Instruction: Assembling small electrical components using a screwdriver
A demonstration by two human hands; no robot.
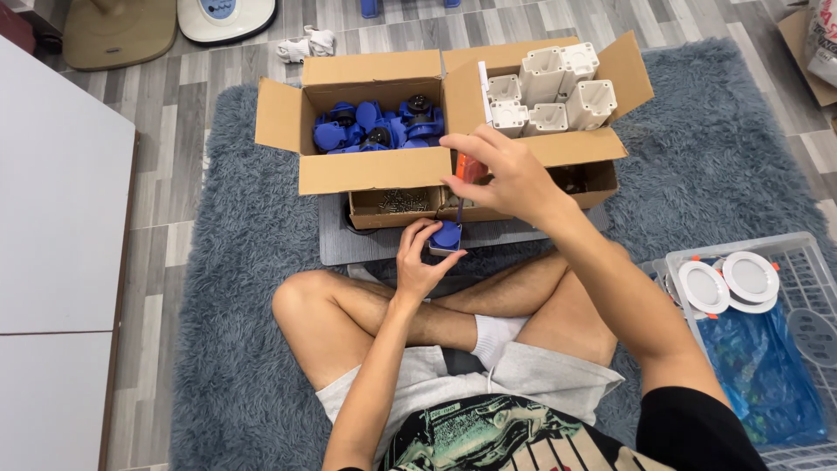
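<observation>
Head view, looking down at crossed bare legs on a shaggy grey-blue rug point(227, 262).

Left hand point(420, 262) low at centre, just above the shins – fingers curled round a small blue part point(446, 236) w/ a round blue lid, held upright, firm grasp. Right hand point(506, 174) raised directly above it, fingers pinched shut on an orange-handled screwdriver point(462, 170); shaft pointing straight down, tip at or touching the top of the blue part – exact contact too small to tell.

Behind the hands: flat shallow cardboard tray point(410, 209) on a grey mat, w/ what looks like small dark screws. Behind that, two open cardboard boxes side by side – left box point(366, 170) full of more blue lidded parts, right box point(593, 144) stacked w/ white plastic housings. At far right, clear plastic crate point(802, 253) holding round white discs and a blue bag. At left, white panel edge; at top, fan bases and a crumpled white cloth on grey plank floor.

Step in hand, judging by the pose: driving a screw into the blue part, tool seated and part braced. Next move likely calls for keeping the shaft vertical and steady downward pressure while twisting, left-hand grip kept tight so the part can't spin.
</observation>
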